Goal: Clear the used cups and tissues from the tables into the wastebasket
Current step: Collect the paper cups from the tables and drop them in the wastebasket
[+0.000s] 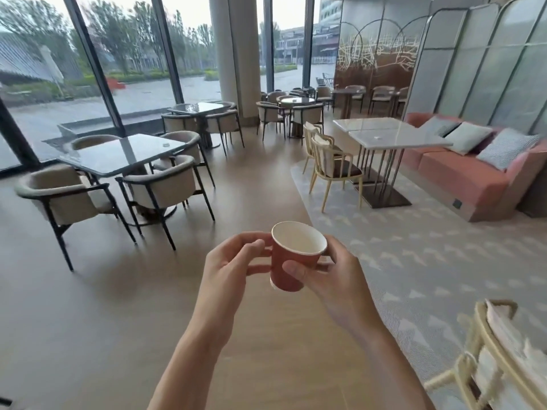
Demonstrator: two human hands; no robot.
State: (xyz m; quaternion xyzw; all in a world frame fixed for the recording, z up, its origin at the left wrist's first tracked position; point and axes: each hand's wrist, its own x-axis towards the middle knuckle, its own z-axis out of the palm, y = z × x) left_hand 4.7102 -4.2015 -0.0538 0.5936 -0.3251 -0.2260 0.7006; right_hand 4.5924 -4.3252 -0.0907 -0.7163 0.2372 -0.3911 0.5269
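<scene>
A red paper cup point(288, 261) with a white, empty inside is held upright at chest height over the wooden floor. My right hand point(328, 270) grips it, thumb across the front of the cup wall and fingers behind. My left hand point(228, 261) is at the cup's left side, its curled fingertips touching the wall. A small white object, perhaps a tissue, lies on the white marble table point(384, 137) at the right. No wastebasket is in view.
A dark glass table point(118, 155) with beige armchairs point(68, 196) stands to the left, more table sets behind it. A pink sofa point(467, 176) with cushions lines the right wall. A cream chair point(503, 359) is close at lower right. A wooden aisle runs between.
</scene>
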